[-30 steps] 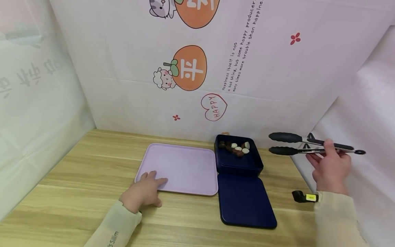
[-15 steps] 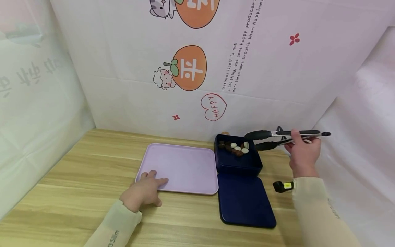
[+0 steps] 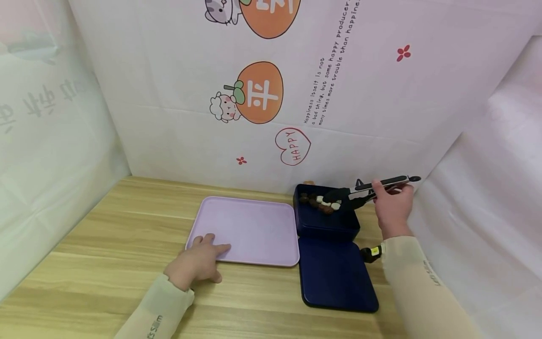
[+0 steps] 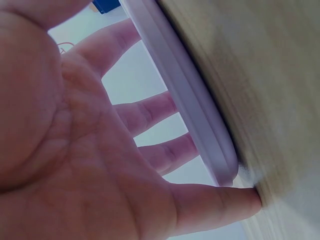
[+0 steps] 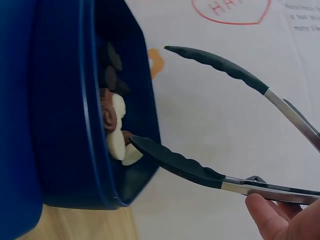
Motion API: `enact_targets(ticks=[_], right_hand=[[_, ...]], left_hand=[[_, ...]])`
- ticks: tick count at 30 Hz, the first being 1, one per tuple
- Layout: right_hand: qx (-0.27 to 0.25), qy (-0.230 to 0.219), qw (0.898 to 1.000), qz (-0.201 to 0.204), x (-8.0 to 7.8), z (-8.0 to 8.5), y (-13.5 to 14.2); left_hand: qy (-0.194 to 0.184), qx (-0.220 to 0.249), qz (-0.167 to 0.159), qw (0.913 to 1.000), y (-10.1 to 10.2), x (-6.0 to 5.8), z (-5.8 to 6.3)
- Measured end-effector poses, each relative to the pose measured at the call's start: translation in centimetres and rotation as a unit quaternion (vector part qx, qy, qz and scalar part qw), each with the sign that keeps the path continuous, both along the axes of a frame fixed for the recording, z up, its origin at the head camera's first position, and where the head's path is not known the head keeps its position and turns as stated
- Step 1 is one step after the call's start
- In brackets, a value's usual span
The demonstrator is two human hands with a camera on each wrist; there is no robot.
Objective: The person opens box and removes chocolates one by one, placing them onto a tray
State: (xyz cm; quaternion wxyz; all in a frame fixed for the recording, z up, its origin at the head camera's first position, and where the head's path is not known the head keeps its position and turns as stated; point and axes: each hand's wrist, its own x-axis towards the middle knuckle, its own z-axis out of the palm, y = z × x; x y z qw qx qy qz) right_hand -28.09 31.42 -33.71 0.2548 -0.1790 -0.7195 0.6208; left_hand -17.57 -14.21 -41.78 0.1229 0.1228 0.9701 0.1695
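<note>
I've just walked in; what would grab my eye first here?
Probably the black-tipped tongs in the right hand, spread apart at the dark blue box with brown and white pieces inside. To its left in the head view lies a pale purple tray, the left hand at its near-left corner. Behind, orange cartoon prints brighten the white backdrop.

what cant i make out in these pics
Head view: some white pieces, partly behind the tongs.
Left wrist view: three fingertips of the left hand, behind the tray.
Right wrist view: the floor of the box, behind its wall; most of the right hand, beyond the frame edge.
</note>
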Motion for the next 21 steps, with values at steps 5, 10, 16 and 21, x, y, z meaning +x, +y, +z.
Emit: enact_targets(ticks=[5, 10, 16, 21], right_hand=[[0.088, -0.029, 0.996, 0.004, -0.3, -0.8, -0.8], [0.136, -0.053, 0.989, 0.015, -0.6, -1.4, -1.6], [0.160, -0.069, 0.984, 0.024, -0.7, -1.9, -2.2], [0.179, -0.075, 0.981, 0.029, -0.7, -2.1, -2.6]], left_hand=[[-0.001, 0.000, 0.000, 1.0000, 0.0, 0.0, 0.0], [-0.002, -0.003, 0.000, 1.0000, 0.0, -0.1, 0.0], [-0.002, -0.007, 0.001, 1.0000, 0.1, -0.1, -0.1], [-0.004, -0.005, 0.003, 1.0000, 0.1, -0.1, -0.1]])
